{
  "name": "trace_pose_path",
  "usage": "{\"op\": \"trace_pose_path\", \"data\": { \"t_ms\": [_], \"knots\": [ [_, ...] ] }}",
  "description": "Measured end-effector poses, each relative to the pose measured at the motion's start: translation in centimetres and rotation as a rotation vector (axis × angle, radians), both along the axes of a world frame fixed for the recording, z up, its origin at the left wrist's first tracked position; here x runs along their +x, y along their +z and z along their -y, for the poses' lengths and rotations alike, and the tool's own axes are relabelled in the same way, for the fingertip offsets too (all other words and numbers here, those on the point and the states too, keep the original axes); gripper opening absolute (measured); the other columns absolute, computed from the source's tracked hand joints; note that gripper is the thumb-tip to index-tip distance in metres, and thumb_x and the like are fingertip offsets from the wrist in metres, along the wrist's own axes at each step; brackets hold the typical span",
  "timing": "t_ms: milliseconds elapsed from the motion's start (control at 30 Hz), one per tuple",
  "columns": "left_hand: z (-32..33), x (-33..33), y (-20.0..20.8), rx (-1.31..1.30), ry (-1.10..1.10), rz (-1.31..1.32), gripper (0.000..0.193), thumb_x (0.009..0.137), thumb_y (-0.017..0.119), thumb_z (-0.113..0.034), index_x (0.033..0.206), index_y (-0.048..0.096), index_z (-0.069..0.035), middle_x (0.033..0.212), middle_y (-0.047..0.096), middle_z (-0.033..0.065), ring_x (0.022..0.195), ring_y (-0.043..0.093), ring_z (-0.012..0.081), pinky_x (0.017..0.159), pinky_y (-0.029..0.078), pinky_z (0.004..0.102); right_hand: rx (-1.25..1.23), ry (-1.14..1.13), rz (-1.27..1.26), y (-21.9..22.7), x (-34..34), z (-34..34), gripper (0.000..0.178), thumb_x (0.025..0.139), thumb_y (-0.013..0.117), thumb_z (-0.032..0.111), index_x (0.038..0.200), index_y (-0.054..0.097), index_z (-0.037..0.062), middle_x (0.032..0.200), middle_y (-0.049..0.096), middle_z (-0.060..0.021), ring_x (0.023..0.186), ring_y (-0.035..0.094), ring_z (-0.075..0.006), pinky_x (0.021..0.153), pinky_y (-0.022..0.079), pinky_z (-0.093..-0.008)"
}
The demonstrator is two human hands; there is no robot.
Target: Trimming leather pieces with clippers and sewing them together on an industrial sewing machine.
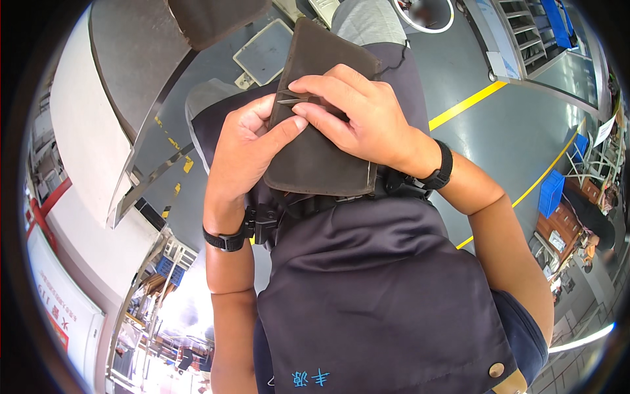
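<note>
A dark brown leather-like panel [321, 167] lies across my lap. My left hand [252, 134] grips its left edge, thumb on top and the other fingers curled underneath. Over the middle of the panel, my right hand [361, 111] is closed, thumb and forefinger pinching a small thin metal tool [289, 102]. Its narrow pointed tip sticks out to the left, just above the left thumb; the rest is hidden in the fingers, so its exact kind cannot be made out.
A worktable [125, 52] stands on my left with another dark brown panel [213, 20] at its edge. Ahead are a grey pedal-like plate [264, 51] and a white bin [426, 26]. A metal rack [525, 33] stands far right. A dark apron [374, 295] covers me.
</note>
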State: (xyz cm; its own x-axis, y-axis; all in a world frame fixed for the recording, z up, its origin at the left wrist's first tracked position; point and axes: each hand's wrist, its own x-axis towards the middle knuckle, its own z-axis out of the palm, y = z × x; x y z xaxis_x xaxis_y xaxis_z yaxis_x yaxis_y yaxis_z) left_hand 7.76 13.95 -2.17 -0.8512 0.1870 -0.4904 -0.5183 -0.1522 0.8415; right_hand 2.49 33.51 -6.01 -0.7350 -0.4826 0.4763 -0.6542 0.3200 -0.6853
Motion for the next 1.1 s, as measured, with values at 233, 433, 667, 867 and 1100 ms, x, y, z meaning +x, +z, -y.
{"op": "trace_pose_path", "data": {
  "t_ms": [233,433,667,867,1100],
  "knots": [
    [0.3,-0.2,0.1,-0.005,-0.068,0.013,0.028,0.098,0.068,-0.012,0.121,0.067,0.003,0.108,0.071,0.0030,0.095,0.064,0.0071,0.086,0.052,0.0241,-0.008,0.107,0.014,0.2,-0.5,-0.4,0.031,0.085,0.078,0.006,0.115,0.071,0.0085,0.085,0.066,-0.0046,0.071,0.066,-0.0188,0.059,0.053,-0.0306],
    [0.0,-0.4,0.3,0.017,-0.090,-0.007,0.028,0.100,0.066,-0.013,0.123,0.067,0.003,0.108,0.071,0.0027,0.099,0.062,0.0068,0.087,0.052,0.0243,-0.080,0.128,0.290,0.3,-0.6,-0.8,0.029,0.087,0.077,0.007,0.116,0.072,0.0087,0.092,0.068,-0.0034,0.073,0.063,-0.0143,0.063,0.052,-0.0275],
    [-0.2,0.2,-0.1,-0.031,-0.051,-0.073,0.030,0.105,0.059,-0.018,0.124,0.066,0.004,0.108,0.070,0.0024,0.097,0.061,0.0057,0.087,0.051,0.0232,-0.207,0.138,0.487,0.3,-0.7,-0.5,0.024,0.091,0.076,0.011,0.114,0.072,0.0091,0.097,0.070,-0.0020,0.078,0.063,-0.0104,0.072,0.053,-0.0255],
    [0.2,0.3,-1.7,0.025,-0.115,0.055,0.032,0.106,0.057,-0.018,0.127,0.064,0.004,0.108,0.070,0.0023,0.097,0.061,0.0058,0.085,0.051,0.0235,-0.590,0.228,0.820,1.0,-1.0,-0.1,0.027,0.097,0.072,0.012,0.119,0.066,0.0000,0.105,0.069,-0.0003,0.093,0.062,-0.0047,0.086,0.052,-0.0226],
    [-0.4,0.5,-0.7,0.001,0.014,-0.053,0.036,0.102,0.060,-0.010,0.135,0.058,0.005,0.118,0.068,0.0058,0.104,0.062,0.0095,0.091,0.052,0.0265,-0.169,0.009,0.833,2.5,-1.8,-1.5,0.024,0.093,0.075,0.013,0.114,0.070,0.0027,0.104,0.072,-0.0022,0.080,0.058,-0.0032,0.072,0.051,-0.0228]
  ]
}}
